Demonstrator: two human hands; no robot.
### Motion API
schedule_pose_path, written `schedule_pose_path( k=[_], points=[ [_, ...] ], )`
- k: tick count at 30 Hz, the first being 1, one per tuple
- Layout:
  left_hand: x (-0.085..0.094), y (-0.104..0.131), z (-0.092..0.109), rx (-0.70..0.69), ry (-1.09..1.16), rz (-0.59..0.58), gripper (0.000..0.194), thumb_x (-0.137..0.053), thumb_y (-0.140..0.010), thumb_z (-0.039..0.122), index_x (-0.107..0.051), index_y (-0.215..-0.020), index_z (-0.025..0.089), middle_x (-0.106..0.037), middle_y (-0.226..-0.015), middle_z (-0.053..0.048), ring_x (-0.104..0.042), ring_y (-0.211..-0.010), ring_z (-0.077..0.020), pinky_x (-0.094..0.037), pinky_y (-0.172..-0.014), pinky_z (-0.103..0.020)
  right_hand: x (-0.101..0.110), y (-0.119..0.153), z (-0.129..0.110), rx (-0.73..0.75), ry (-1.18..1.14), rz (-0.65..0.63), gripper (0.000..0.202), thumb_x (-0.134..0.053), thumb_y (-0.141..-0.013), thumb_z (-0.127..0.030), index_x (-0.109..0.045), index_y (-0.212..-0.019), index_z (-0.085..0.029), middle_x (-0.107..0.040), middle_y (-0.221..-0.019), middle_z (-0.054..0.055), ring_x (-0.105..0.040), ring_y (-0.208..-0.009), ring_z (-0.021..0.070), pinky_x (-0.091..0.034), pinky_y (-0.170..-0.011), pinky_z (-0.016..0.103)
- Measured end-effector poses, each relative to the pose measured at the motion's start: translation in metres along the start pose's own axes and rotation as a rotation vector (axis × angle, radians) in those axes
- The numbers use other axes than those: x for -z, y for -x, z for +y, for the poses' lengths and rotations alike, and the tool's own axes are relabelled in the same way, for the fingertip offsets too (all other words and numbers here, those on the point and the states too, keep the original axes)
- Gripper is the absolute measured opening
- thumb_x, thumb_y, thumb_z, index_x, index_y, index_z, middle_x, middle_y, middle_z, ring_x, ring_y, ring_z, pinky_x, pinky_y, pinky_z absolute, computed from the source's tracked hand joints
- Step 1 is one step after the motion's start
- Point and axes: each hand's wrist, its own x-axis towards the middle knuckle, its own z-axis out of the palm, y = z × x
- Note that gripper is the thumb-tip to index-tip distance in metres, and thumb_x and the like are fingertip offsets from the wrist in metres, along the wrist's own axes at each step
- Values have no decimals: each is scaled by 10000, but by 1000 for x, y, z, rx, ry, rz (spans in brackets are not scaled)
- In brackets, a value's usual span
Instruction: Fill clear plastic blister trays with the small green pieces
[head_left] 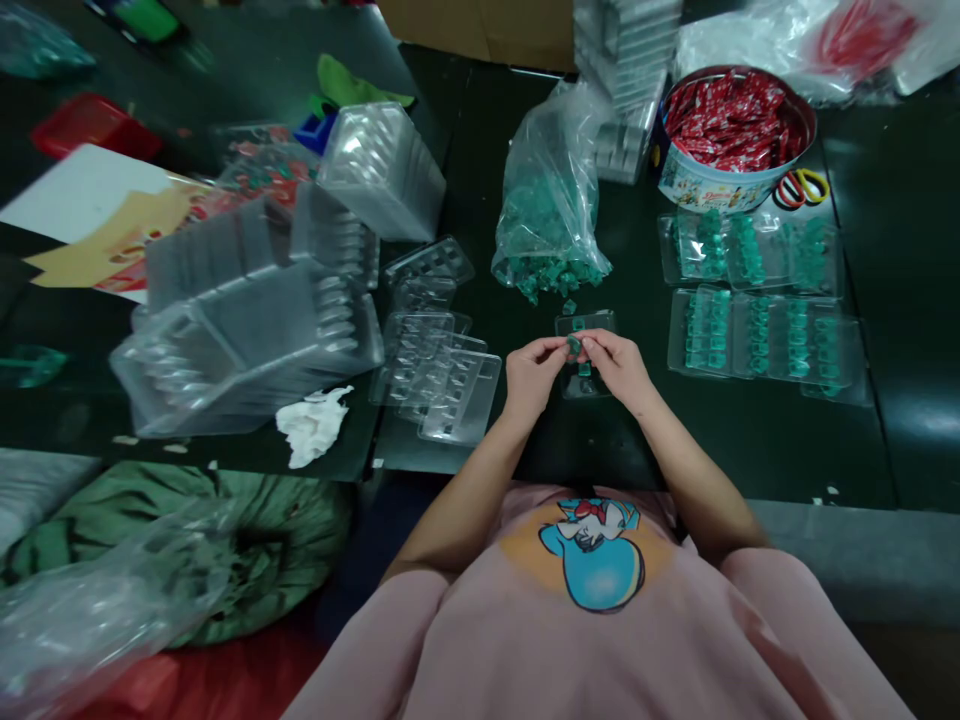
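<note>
Between the fingertips of my left hand (534, 378) and my right hand (616, 366) is a small green translucent plastic piece (574, 345). Both hands pinch it above a clear plastic tray (577, 390), which has a few green pieces in its slots and is partly hidden by my fingers. Beyond the tray, an open clear bag (551, 215) spills loose green pieces (559, 278) toward me. One loose piece lies between the bag and the tray. To my right, several clear trays (765, 335) hold rows of green pieces.
Empty clear trays (457, 385) overlap left of my hands, beside tall tray stacks (255, 330). A crumpled white tissue (313, 425) lies near the table's front edge. At back right stand a round tin (727, 185) of red packets and scissors (802, 188).
</note>
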Motion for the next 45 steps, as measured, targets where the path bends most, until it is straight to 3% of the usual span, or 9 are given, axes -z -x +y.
schedule_pose_path(
  k=[7, 14, 17, 22, 25, 30, 33, 40, 45],
  points=[
    [4, 7, 5, -141, -211, 7, 138, -647, -785, 246, -752, -845, 180, -738, -815, -24, -662, -741, -146, -511, -699, -257, -5, -1, 10, -215, -317, -47, 271, -756, -728, -410, -665, -880, -205, -657, -775, -17, -603, -671, 104, -472, -655, 244],
    [6, 12, 6, -215, -261, -28, 110, -636, -794, 225, -735, -821, 187, -712, -809, -22, -629, -732, -135, -482, -682, -250, -5, 1, 5, -258, -327, -85, 319, -799, -653, -416, -599, -761, -192, -577, -667, -45, -511, -621, 91, -419, -620, 239],
    [6, 11, 2, -168, -235, -27, 102, -652, -773, 239, -725, -818, 183, -699, -782, -17, -612, -698, -129, -475, -667, -247, -6, 3, 6, -237, -291, -66, 353, -802, -648, -447, -556, -691, -197, -544, -647, -48, -471, -606, 92, -390, -595, 238],
    [2, 7, -5, -7, -15, -35, 87, -668, -716, 249, -657, -752, 170, -682, -756, -5, -618, -705, -123, -497, -698, -249, -12, 8, 9, -151, -257, 78, 366, -777, -673, -489, -546, -691, -205, -605, -771, -14, -512, -682, 110, -419, -637, 252],
    [1, 6, -5, 117, 122, -69, 105, -656, -708, 260, -597, -721, 174, -655, -726, 2, -613, -684, -114, -500, -664, -237, -14, 8, 10, -173, -288, 114, 387, -781, -662, -507, -535, -729, -216, -562, -696, -38, -489, -628, 99, -414, -610, 246],
    [1, 9, 2, 258, 282, -219, 240, -669, -726, 276, -630, -954, 209, -653, -781, 5, -596, -640, -88, -479, -601, -203, -8, 8, 10, -266, -375, 140, 439, -791, -626, -532, -505, -747, -222, -470, -591, -78, -452, -552, 79, -367, -527, 217],
    [0, 12, 6, 154, 213, -295, 364, -723, -713, 292, -660, -1062, 209, -670, -830, -16, -620, -710, -116, -495, -635, -223, -6, 10, 10, -297, -366, 171, 436, -793, -614, -526, -509, -740, -221, -475, -591, -76, -459, -552, 79, -354, -508, 213],
    [4, 13, 13, -186, -300, -222, 213, -699, -773, 276, -750, -969, 212, -677, -846, -24, -603, -737, -137, -482, -679, -262, -4, 13, 9, -320, -350, 171, 373, -764, -652, -478, -518, -757, -218, -524, -641, -57, -512, -596, 91, -384, -524, 213],
    [11, 16, 9, -285, -427, -326, 222, -650, -835, 243, -745, -1034, 219, -693, -922, -47, -647, -834, -162, -504, -766, -289, 2, 30, 15, -295, -308, 98, 304, -749, -673, -397, -539, -805, -222, -586, -721, -47, -568, -659, 102, -472, -636, 244]
  ],
)
